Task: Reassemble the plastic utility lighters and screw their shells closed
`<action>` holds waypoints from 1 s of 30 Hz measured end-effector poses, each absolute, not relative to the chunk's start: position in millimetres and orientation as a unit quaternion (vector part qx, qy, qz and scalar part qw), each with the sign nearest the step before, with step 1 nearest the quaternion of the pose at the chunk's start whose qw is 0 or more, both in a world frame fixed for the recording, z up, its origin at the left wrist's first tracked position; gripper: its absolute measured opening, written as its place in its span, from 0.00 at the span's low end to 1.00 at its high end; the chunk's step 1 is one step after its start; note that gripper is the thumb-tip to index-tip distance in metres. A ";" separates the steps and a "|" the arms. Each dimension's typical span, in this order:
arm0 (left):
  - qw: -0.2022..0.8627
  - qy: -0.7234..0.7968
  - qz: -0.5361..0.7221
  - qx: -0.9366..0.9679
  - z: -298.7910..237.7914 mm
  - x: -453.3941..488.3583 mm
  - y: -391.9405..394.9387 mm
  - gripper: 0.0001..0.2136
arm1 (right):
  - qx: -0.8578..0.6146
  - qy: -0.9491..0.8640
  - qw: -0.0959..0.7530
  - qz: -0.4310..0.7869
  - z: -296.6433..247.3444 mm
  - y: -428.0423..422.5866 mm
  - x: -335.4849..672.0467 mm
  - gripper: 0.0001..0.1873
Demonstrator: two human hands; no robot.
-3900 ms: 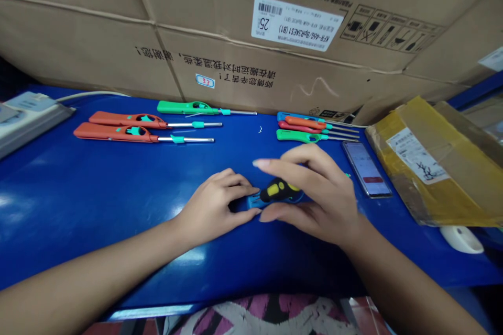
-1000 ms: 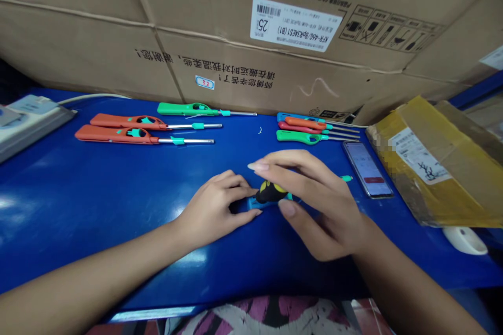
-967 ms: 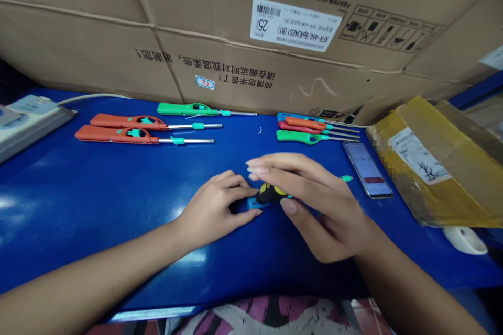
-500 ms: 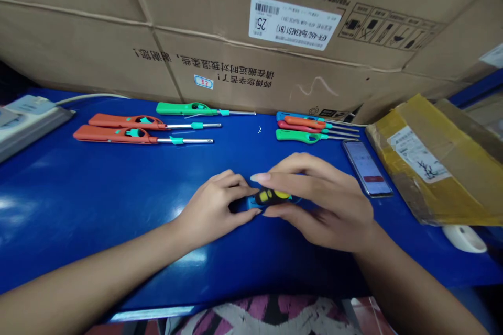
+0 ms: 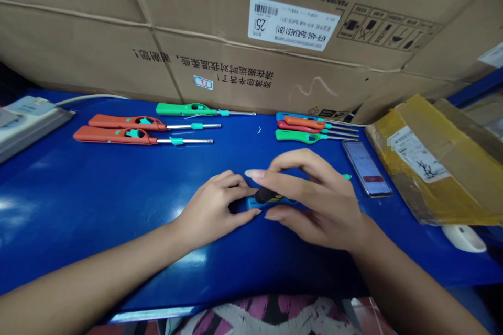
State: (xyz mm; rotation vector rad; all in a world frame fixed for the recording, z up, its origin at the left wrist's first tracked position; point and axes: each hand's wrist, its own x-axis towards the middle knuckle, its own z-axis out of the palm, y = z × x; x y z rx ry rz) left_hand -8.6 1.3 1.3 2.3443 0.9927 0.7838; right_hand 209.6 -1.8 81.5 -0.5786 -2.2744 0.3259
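On the table's near middle, the left hand pinches the blue lighter; the right hand, half curled, surrounds the screwdriver, its grip unclear. This lighter seems unfinished; whether the far-left lighters or far-right lighters are done, I cannot tell.

We see muted light, white glare on the table at lower left, blocky pixels on the parcel at right.
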 end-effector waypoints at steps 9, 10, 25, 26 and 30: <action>0.233 0.363 0.292 0.854 -1.7 -9.7 0.3 0.09 | -0.239 -0.867 0.420 0.118 82.5 -1.7 208.5 0.19; 0.231 0.361 0.294 0.854 -1.6 -9.6 0.2 0.10 | -0.237 -0.876 0.402 0.126 83.0 -1.9 208.8 0.19; 0.230 0.378 0.271 0.855 1.6 -7.7 -1.0 0.08 | -0.191 -0.871 0.422 0.165 79.2 1.5 206.5 0.16; 0.230 0.380 0.263 0.857 4.8 -9.3 0.1 0.09 | -0.185 -0.867 0.433 0.164 81.4 2.3 207.5 0.16; 0.249 0.387 0.166 0.872 24.2 -26.1 9.0 0.12 | -0.248 -0.775 0.547 0.197 88.1 8.8 214.5 0.14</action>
